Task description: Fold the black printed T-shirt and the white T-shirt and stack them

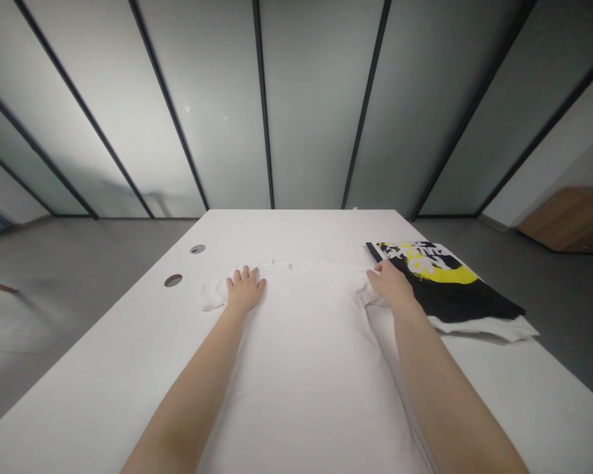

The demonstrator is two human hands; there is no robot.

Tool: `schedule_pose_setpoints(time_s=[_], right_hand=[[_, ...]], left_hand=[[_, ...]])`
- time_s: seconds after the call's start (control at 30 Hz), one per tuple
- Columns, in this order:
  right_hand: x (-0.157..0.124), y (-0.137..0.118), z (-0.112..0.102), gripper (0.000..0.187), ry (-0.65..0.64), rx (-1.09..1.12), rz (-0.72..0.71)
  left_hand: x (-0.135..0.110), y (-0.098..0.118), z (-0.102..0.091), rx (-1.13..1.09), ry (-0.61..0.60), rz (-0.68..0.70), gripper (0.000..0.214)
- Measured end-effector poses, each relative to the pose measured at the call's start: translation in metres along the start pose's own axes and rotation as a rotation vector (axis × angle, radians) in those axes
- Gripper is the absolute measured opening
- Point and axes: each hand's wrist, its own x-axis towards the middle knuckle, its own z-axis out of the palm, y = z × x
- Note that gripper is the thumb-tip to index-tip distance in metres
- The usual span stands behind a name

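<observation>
From the head camera, I look down along both bare forearms to a white T-shirt (306, 342) spread flat on the white tabletop (128, 355). Its collar (289, 266) points away from me and its body runs back toward my chest between my arms.

My left hand (246, 291) lies palm down on the shirt's left shoulder, fingers apart and stretched out, pressing flat with nothing gripped. Just left of it the short sleeve lies slightly rumpled on the tabletop.

My right hand (391, 284) rests on the shirt's right shoulder where the sleeve begins. The fabric bunches into small folds under it. The fingers look drawn closer together, but I cannot tell whether they pinch the cloth or only press on it.

Just beside my right hand, to the right, lies a folded black T-shirt (454, 289) with a yellow and white print. It sits on top of a folded white garment (494, 327), whose edge shows along the near side.

Two round holes (172, 280) sit in the tabletop to the left, apart from the shirt. Beyond the far edge stands a frosted glass wall (306, 99) with dark frames.
</observation>
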Motion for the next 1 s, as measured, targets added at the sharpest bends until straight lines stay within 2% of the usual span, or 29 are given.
schedule_pose_setpoints(time_s=[0.1,0.17,0.23,0.27,0.37,0.43,0.57,0.67,0.73,0.83,1.0], right_hand=[[-0.015,-0.018,-0.011,0.034,-0.004,0.192,-0.094],[-0.027,-0.032,-0.017,0.035,-0.141,0.402,-0.149],[-0.036,-0.044,-0.019,0.030,-0.304,0.592,-0.147],[-0.039,-0.047,-0.019,0.028,-0.346,0.657,-0.131],[-0.037,-0.051,-0.012,0.024,-0.304,0.729,-0.101],[-0.031,-0.051,0.000,0.027,-0.256,0.669,-0.138],[-0.028,-0.052,0.035,0.039,-0.199,0.364,-0.346],[-0.036,-0.050,0.062,0.051,-0.193,0.243,-0.401],[-0.040,-0.047,0.075,0.058,-0.204,0.083,-0.428],[-0.042,-0.045,0.082,0.065,-0.201,-0.147,-0.458],[-0.048,-0.055,0.084,0.063,-0.151,-0.165,-0.485]], left_hand=[[0.001,0.000,0.000,-0.003,-0.014,-0.002,0.062],[0.001,0.000,0.000,-0.002,-0.018,-0.002,0.063],[0.001,0.000,0.000,0.000,-0.018,0.001,0.063],[0.001,0.000,0.001,0.001,-0.016,0.004,0.063],[0.001,-0.001,0.001,-0.002,-0.013,0.008,0.063],[0.002,-0.001,0.002,-0.007,-0.016,0.007,0.063],[0.002,-0.001,0.002,-0.013,-0.010,0.002,0.062],[0.001,0.000,0.000,-0.013,-0.011,0.003,0.061],[0.000,0.000,-0.001,-0.016,-0.011,0.004,0.061],[-0.001,0.000,-0.001,-0.024,-0.006,0.003,0.061],[0.000,0.003,-0.004,-0.015,0.003,-0.019,0.058]])
